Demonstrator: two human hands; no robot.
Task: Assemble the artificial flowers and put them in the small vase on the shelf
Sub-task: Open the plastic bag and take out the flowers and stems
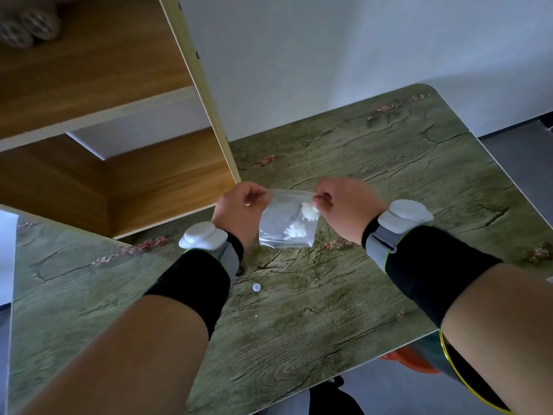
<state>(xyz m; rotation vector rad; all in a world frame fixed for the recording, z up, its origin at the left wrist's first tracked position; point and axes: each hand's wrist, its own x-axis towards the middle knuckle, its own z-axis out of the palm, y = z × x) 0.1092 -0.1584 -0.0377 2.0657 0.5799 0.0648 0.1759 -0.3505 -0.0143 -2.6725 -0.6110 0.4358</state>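
Left hand: the left hand [239, 209] is curled closed, thumb and fingertips pinching the top left corner of a small clear plastic zip bag [284, 223].
Right hand: the right hand [344, 208] is likewise closed in a pinch, gripping the top right corner of the same bag; the two hands hold its upper edge stretched between them, above the bench.
Bag: it hangs down from the pinched edge, its lower end toward 6 o'clock, clear of the surface as far as can be told.
Flower parts: white fluffy artificial flower heads [302, 220] sit inside the bag, one cluster near the right hand's fingertips, another lower toward the bag's middle.
Wrists: each wrist carries a white rounded device on a grey strap [402, 212], with a black fabric sleeve [194, 280] behind it on the forearm.
Small cap: a tiny round whitish plastic piece [256, 287] lies on the bench at 6 o'clock from the bag, just beside the left sleeve.
Bench: a green wood-grain printed bench top with small pink blossom motifs [389, 151] spreads under both arms.
Shelf: a wooden open shelf unit with pale edges [167, 181] stands at 10 o'clock from the hands, its corner touching the bench's edge.
Wall: a plain white wall [329, 55] rises at 12 o'clock.
Vase: cannot tell where it is.
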